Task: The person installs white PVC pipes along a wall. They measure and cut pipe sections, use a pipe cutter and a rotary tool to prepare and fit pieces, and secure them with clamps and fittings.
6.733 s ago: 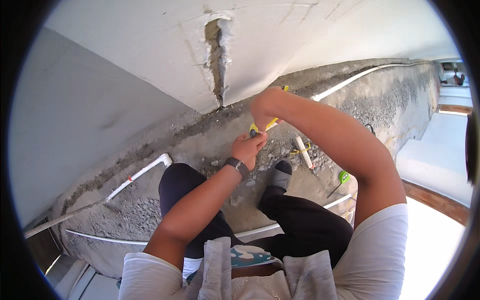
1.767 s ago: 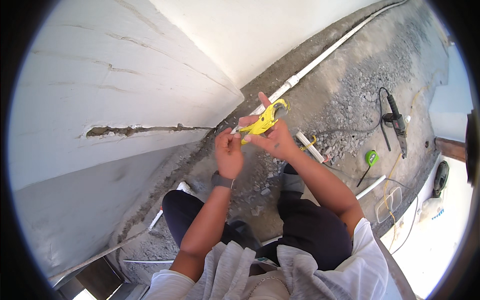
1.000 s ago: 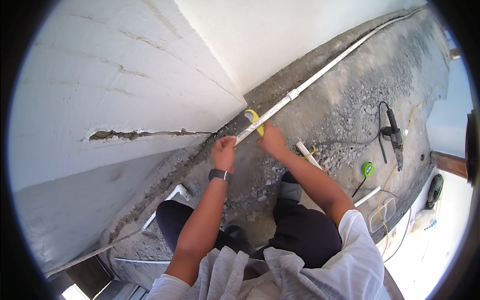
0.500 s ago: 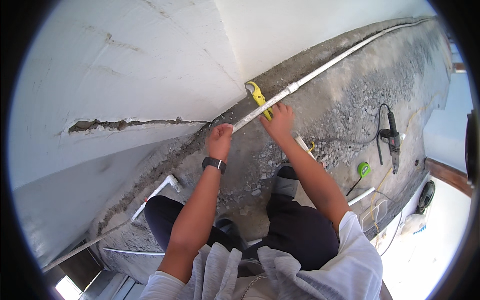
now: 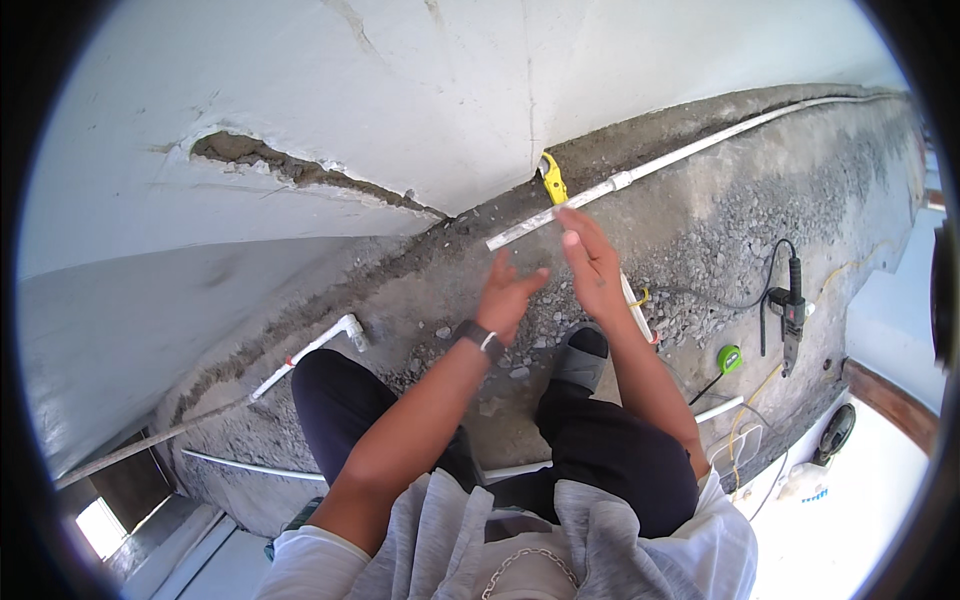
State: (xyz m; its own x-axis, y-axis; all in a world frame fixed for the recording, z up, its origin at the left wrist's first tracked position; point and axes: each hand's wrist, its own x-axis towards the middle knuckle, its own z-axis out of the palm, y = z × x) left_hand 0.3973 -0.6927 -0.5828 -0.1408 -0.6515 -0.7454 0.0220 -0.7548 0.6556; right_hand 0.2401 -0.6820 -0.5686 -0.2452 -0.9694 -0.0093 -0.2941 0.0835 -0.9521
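A long white pipe (image 5: pixel 590 195) with a coupling (image 5: pixel 621 181) lies along the foot of the wall, its cut-looking near end free. A yellow pipe cutter (image 5: pixel 553 182) rests by the wall corner, partly hidden behind the pipe. Just below the pipe's end is my left hand (image 5: pixel 508 298), thumb and fingers apart, holding nothing. My right hand (image 5: pixel 594 268) is raised beside it, fingers stretched out and empty, its fingertips overlapping the pipe's edge; whether they touch it I cannot tell.
A power tool (image 5: pixel 789 305) with a cord and a green tape measure (image 5: pixel 730 358) lie on the rubble-strewn floor at right. A white elbow pipe (image 5: pixel 310 352) lies at left. The wall has a broken groove (image 5: pixel 300 168). Another white pipe piece (image 5: pixel 637 312) is beside my right forearm.
My left hand has let go of the pipe's end and drawn back to the right. My right hand has come away from the cutter, fingers extended.
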